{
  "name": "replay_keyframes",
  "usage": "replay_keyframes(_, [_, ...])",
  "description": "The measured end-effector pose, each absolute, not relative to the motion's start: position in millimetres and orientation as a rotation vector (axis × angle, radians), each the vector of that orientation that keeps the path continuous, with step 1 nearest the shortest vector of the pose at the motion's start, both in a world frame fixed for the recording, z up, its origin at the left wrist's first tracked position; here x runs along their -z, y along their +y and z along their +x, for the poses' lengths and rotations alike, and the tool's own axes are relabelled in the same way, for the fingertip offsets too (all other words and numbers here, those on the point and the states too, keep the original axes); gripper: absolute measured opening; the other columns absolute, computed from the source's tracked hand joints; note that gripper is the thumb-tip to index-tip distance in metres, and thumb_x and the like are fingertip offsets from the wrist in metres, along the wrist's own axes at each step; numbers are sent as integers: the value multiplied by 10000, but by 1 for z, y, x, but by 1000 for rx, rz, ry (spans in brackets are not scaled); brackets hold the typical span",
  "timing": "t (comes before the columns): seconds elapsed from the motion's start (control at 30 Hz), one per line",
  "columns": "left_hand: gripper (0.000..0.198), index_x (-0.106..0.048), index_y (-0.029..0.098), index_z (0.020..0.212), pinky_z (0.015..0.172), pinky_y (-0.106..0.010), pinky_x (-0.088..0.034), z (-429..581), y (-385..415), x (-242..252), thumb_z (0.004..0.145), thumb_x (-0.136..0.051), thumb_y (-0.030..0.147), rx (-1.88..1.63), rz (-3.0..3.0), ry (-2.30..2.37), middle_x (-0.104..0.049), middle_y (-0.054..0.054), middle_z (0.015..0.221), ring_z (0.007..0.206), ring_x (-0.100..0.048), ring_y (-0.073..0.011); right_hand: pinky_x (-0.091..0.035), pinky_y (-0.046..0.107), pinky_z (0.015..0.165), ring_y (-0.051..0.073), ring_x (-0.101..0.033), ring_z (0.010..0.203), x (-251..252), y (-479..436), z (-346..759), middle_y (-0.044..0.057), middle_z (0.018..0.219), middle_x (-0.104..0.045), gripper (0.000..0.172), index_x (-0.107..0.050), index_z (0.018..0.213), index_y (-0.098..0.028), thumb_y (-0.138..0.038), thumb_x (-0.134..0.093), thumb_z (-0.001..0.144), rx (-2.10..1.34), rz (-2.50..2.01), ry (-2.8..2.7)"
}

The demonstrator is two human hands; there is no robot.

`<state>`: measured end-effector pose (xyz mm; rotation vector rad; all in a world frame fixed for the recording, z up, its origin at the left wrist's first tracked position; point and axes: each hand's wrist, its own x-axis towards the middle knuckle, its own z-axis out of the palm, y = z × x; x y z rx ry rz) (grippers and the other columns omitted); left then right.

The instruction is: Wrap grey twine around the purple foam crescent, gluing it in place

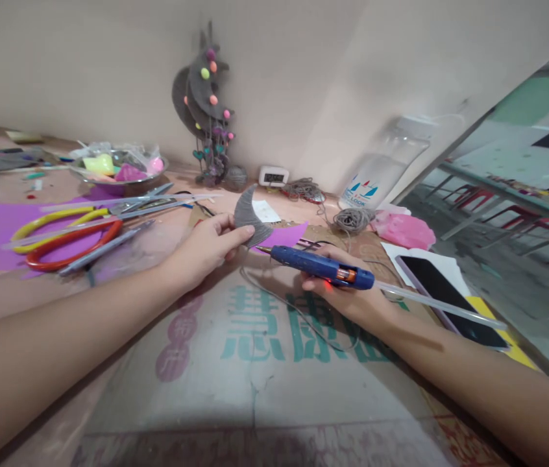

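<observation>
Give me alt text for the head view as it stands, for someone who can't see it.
A person's left hand pinches a gray yarn-wrapped crescent while the right hand holds a blue glue gun, its nozzle pointing toward the crescent. Red-and-yellow-handled scissors lie at left and a phone at right.

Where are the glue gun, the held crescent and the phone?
Glue gun (320, 264): head view, on the middle of its blue body.
Held crescent (246, 213): head view, on its gray wrapped face, above the thumb.
Phone (444, 287): head view, on its dark screen, above the clear stick crossing it.
</observation>
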<state>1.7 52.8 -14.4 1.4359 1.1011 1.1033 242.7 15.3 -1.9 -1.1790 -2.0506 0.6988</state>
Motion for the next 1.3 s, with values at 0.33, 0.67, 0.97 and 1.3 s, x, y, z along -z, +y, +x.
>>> replay_keyframes(0.33, [189, -467, 173, 612, 446, -202, -329, 7, 48, 6, 746, -578, 249, -1136, 1337, 1137, -490, 56, 500, 441, -439, -74, -482, 341, 723, 208, -619, 769, -6, 14, 236, 38, 825, -655, 255, -587, 821, -212, -437, -671, 734, -790, -1252, -1978])
replay_keyframes(0.67, [205, -454, 184, 584, 410, -212, -263, 7, 47, 4, 737, -571, 252, -1137, 1399, 1131, -462, 57, 475, 421, -399, -78, -438, 266, 569, 156, -544, 633, 4, 20, 239, -8, 709, -584, 213, -579, 793, -219, -380, -689, 708, -621, -1319, -1977])
replay_keyframes(0.97, [195, -454, 184, 604, 407, -203, -262, 8, 47, 4, 743, -572, 252, -1121, 1393, 1116, -460, 57, 476, 417, -396, -74, -427, 268, 588, 158, -533, 654, 1, 18, 240, 1, 737, -565, 260, -560, 788, -219, -453, -658, 730, -626, -1346, -2037])
replay_keyframes(1.3, [209, -460, 181, 590, 408, -205, -265, 8, 46, 1, 743, -580, 254, -1121, 1409, 1117, -464, 51, 483, 421, -397, -75, -433, 279, 600, 168, -543, 663, -1, 17, 239, 0, 752, -573, 227, -562, 800, -239, -442, -649, 747, -629, -1340, -2044])
